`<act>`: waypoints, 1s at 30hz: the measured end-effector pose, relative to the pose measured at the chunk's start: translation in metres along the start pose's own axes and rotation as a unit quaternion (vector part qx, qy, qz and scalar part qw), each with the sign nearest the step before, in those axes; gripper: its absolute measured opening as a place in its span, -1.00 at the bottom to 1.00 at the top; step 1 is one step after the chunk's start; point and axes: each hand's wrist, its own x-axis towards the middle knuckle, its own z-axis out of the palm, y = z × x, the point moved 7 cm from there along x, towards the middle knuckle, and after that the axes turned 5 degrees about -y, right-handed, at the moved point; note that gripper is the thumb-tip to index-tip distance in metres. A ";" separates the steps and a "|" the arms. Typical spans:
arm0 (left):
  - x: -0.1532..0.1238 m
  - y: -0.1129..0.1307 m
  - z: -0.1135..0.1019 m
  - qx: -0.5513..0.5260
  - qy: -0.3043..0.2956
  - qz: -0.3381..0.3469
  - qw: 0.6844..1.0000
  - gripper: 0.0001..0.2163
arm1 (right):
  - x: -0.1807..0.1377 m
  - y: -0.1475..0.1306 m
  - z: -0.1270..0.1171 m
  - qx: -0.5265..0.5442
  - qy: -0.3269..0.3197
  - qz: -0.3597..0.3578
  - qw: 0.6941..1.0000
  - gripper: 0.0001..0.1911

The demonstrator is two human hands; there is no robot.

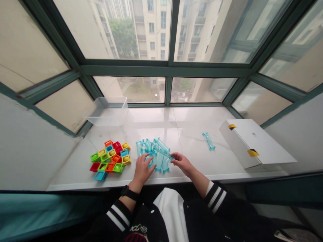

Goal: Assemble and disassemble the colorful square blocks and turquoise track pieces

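A heap of clear blue track pieces lies on the white window sill in front of me. My left hand rests on the heap's near left side, fingers spread over the pieces. My right hand pinches the end of a blue track piece at the heap's right edge. A cluster of coloured square blocks in red, orange, yellow, green and blue lies to the left of my left hand.
A single curved blue track piece lies apart to the right. A white cardboard box sits at the sill's right end. A clear plastic tub stands at the back left, against the window.
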 end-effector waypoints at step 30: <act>0.023 0.122 0.078 -0.442 -0.171 -0.040 0.880 -0.46 | -0.017 -0.013 -0.056 -0.263 0.262 -0.137 0.918 -0.59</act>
